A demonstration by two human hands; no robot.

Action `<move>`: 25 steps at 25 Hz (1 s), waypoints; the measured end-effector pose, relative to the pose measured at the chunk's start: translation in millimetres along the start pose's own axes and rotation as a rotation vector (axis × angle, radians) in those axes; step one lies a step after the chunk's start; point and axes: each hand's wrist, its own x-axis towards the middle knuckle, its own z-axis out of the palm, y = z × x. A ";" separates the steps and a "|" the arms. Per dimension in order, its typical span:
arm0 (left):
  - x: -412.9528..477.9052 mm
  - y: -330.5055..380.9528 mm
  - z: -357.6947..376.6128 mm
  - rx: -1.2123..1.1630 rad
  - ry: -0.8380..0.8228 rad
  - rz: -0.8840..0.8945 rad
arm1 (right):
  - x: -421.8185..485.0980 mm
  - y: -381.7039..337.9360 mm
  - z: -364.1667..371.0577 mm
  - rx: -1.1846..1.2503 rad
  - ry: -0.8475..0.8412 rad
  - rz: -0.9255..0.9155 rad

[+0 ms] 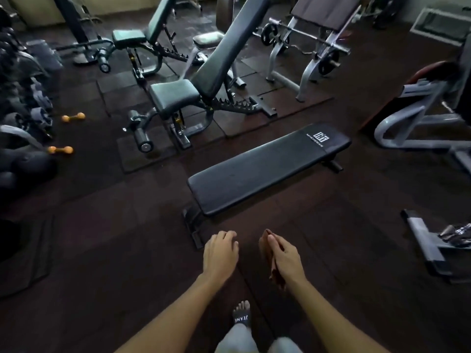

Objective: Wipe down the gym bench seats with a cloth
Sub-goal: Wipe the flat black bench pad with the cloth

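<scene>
Near the flat bench [267, 169], the right hand [285, 256] grips the cloth [270, 261], left hand [220, 254] empty and loosely open; best wipe end-to-end in overlapping strokes.

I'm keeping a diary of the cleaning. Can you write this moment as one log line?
right hand: holds brown cloth | left hand: empty | flat bench: ahead, untouched

This is a gym. A flat bench [267, 169] stands near on the dark rubber floor [102, 238], adjustable benches [204, 80] stand farther, a barbell rack [305, 47] far right, and orange dumbbells [73, 117] lie at left.
</scene>
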 end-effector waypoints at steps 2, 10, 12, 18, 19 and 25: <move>58.5 5.2 4.6 -0.005 -0.039 -0.028 | 58.1 -14.8 -4.8 -0.036 -0.017 0.060; 265.5 -20.9 93.7 0.010 -0.110 -0.157 | 326.2 -6.5 34.4 -0.207 -0.194 0.131; 318.6 -45.0 135.6 -0.016 -0.120 -0.229 | 397.5 13.4 55.6 -0.248 -0.243 0.129; 420.0 -140.6 221.3 -0.013 -0.109 -0.350 | 531.6 79.0 145.2 -0.282 -0.319 0.180; 434.7 -161.7 230.9 0.005 -0.106 -0.351 | 546.5 85.9 165.4 -0.298 -0.324 0.179; 476.8 -255.2 254.5 0.022 -0.055 -0.309 | 581.2 110.5 277.1 -0.338 -0.256 0.003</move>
